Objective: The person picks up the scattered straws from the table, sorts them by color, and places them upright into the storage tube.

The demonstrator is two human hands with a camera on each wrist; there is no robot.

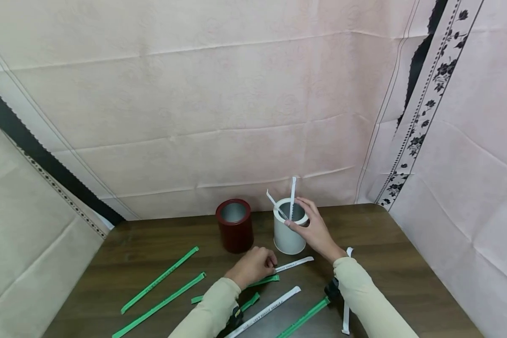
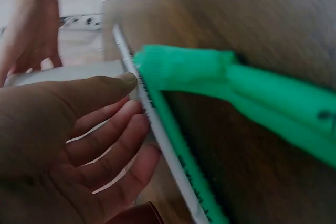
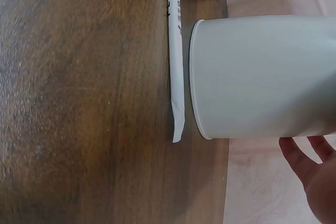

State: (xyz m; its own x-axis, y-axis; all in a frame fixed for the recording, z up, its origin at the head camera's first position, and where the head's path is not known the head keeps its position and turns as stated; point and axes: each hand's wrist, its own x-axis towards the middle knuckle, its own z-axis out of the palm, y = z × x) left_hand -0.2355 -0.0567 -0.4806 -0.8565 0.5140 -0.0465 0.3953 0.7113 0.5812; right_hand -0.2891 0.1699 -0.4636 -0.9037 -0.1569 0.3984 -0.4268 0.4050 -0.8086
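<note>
In the head view my right hand (image 1: 317, 234) grips the rim of a white cup (image 1: 288, 238), thumb at the near side and fingers beyond. Two white wrapped straws (image 1: 293, 195) stick up from this cup. Its plain side (image 3: 262, 77) fills much of the right wrist view, with fingertips (image 3: 295, 153) against it. My left hand (image 1: 253, 266) is low over the table, thumb and fingertips at a white wrapped straw (image 1: 295, 265). That white straw (image 2: 157, 124) runs beside a green wrapped straw (image 2: 184, 156) in the left wrist view.
Left of the white cup stands a dark red cup (image 1: 235, 230). Several green wrapped straws (image 1: 160, 281) and white ones (image 1: 270, 310) lie across the wooden table (image 1: 173, 234). Pale cloth (image 1: 194, 94) hangs behind and at both sides.
</note>
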